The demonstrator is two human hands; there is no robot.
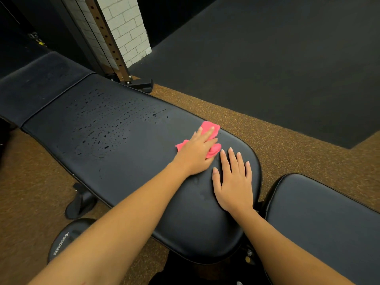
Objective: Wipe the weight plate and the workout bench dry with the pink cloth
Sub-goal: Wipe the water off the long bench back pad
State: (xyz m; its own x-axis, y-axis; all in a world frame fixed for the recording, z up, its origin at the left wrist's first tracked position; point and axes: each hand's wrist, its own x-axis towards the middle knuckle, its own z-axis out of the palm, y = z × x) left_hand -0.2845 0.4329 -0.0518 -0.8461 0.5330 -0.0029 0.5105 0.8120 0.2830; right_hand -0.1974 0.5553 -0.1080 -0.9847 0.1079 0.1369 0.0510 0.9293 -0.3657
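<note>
The black padded workout bench point(123, 153) runs from upper left to lower middle, with water droplets across its middle part. My left hand point(195, 153) lies flat on the pink cloth point(209, 128) and presses it onto the pad near the bench's rounded right end. My right hand point(234, 182) rests flat on the pad just right of the cloth, fingers straight. The black weight plate point(63, 239) lies on the floor at the lower left, partly hidden under my left forearm.
A second black pad point(320, 219) sits at the lower right. A perforated steel rack upright point(107, 38) and its foot stand behind the bench next to a white brick pillar point(127, 23). Brown speckled floor surrounds the bench; black matting lies beyond.
</note>
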